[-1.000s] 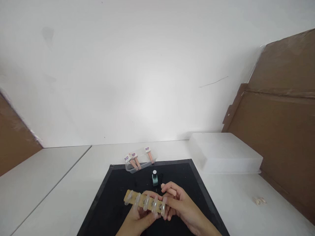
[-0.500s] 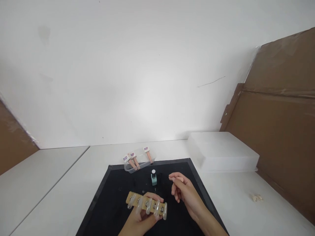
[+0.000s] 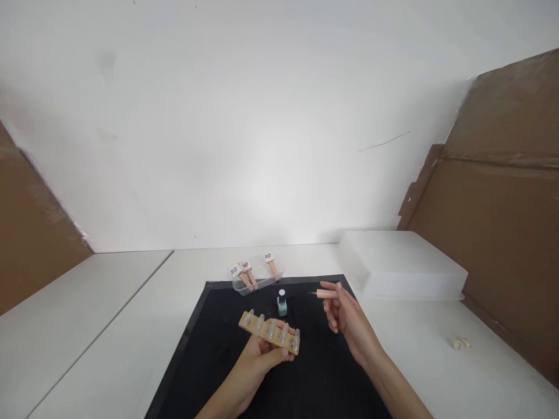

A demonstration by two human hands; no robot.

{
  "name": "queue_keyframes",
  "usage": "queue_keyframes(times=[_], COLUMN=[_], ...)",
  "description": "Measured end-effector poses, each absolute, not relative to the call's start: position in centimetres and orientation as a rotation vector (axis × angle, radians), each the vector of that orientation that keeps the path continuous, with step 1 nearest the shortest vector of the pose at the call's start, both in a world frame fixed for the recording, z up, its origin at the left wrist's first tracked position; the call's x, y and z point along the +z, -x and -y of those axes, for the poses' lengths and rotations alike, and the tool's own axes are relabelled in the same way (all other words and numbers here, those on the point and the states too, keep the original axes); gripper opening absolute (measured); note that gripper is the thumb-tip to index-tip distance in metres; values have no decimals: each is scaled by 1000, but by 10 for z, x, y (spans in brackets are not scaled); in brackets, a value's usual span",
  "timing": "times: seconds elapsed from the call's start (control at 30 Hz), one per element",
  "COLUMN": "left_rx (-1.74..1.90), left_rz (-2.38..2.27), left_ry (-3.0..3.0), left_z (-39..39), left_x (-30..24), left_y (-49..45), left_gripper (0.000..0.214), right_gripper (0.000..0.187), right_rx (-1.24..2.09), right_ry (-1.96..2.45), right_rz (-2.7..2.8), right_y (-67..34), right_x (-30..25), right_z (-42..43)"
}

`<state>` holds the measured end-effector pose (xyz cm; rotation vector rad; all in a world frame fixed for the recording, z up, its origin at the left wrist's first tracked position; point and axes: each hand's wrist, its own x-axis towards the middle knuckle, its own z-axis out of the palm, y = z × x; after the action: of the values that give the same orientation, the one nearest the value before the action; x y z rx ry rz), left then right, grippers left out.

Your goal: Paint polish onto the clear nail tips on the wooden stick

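My left hand (image 3: pixel 263 356) grips a narrow wooden nail-tip holder (image 3: pixel 261 333) carrying a row of several clear false nails (image 3: pixel 271 330). Its thumb lies along the near edge, and the strip slants down to the right. My right hand (image 3: pixel 345 314) pinches a thin nail brush (image 3: pixel 325 294) by its peach handle, the dark tip pointing left. That tip is held in the air, apart from the false nails. Between the hands, a little farther off, stands a small teal nail polish bottle (image 3: pixel 282 306) with a white-topped dark cap.
Behind the black mat (image 3: pixel 209 361), a clear tray (image 3: pixel 257 285) holds peach-handled bottles (image 3: pixel 272 267) with white labelled ends. A translucent white box (image 3: pixel 406 267) stands at the right. Small cream rings (image 3: pixel 462 344) lie on the white table near a cardboard wall (image 3: pixel 493 244).
My left hand has risen and tilted the holder, so the false nails now point upward. My right hand has turned, bringing the brush into plain sight. The whole view has shifted slightly.
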<state>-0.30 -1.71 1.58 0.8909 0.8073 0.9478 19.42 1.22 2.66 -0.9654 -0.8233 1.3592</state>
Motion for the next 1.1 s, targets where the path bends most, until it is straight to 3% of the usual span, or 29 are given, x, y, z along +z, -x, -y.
queue_keyframes(times=[0.4,0.63,0.8,1.1], left_rx=[981,979,934,906], left_rz=[-856,-810,-815,-840], left_ry=[-791,-767,-793,-766], left_z=[14,11,10,9], left_x=[12,12,14,14], left_y=[8,4,0,-3], left_gripper=[37,35,32,28], right_gripper=[26,17,28,26], right_rx=[1547,1455,1368,1293], right_ry=[786,841,837,819], right_rz=[709,830,919,1092], right_y=[-187,-188,-190,-190], right_x=[31,10,6,1], right_z=[-6,1,4,7])
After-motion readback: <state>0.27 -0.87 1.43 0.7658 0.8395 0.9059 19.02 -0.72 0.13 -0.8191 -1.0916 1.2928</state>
